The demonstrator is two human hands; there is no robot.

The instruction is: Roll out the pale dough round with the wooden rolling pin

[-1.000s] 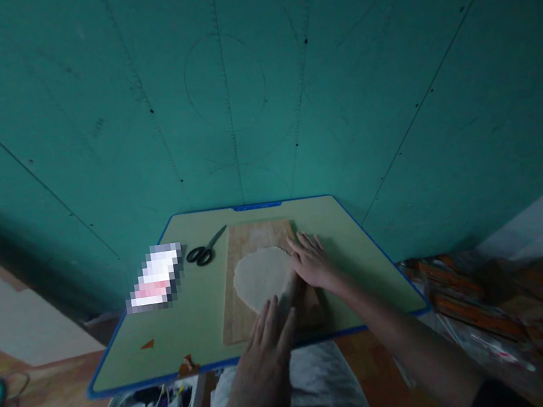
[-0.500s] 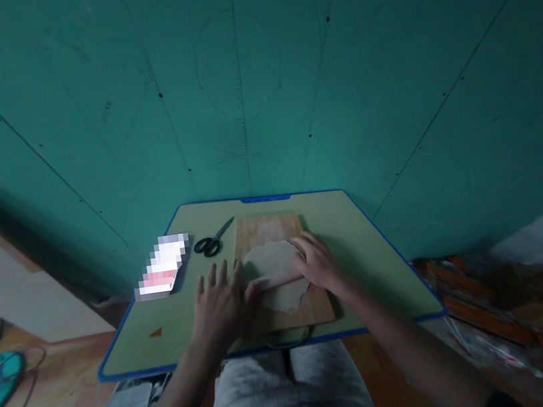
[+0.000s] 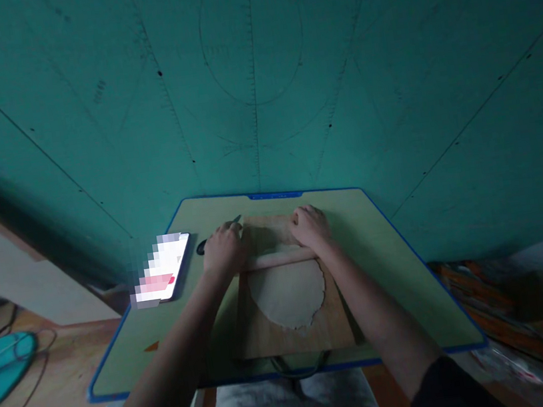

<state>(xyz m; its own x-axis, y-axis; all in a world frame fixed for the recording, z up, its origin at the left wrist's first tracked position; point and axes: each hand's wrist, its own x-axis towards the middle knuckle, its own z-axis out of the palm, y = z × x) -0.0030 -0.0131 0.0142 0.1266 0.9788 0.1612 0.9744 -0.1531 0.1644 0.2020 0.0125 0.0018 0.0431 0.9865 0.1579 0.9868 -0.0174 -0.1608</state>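
Observation:
A pale wooden rolling pin (image 3: pixel 282 258) lies crosswise over the far part of a thin, flat sheet of dough (image 3: pixel 289 294). The dough is roughly round with a ragged edge and rests on a wooden cutting board (image 3: pixel 295 341). My left hand (image 3: pixel 225 245) is over the pin's left end, fingers curled forward past the board's left edge. At the pin's right end is my right hand (image 3: pixel 311 226), its fingers also bent. Both hands hide the ends of the pin. Black-handled scissors (image 3: pixel 201 248) are partly covered by my left hand.
A phone (image 3: pixel 164 269) with a lit, blurred screen lies on the left of the blue-edged table (image 3: pixel 394 287). A small orange triangular piece (image 3: pixel 152 346) is near the left forearm. Behind the table rises a green wall (image 3: pixel 264 150).
Both hands and the rolling pin have moved away from me to the far part of the dough. My left hand's spread fingers have curled. The head view has shifted slightly.

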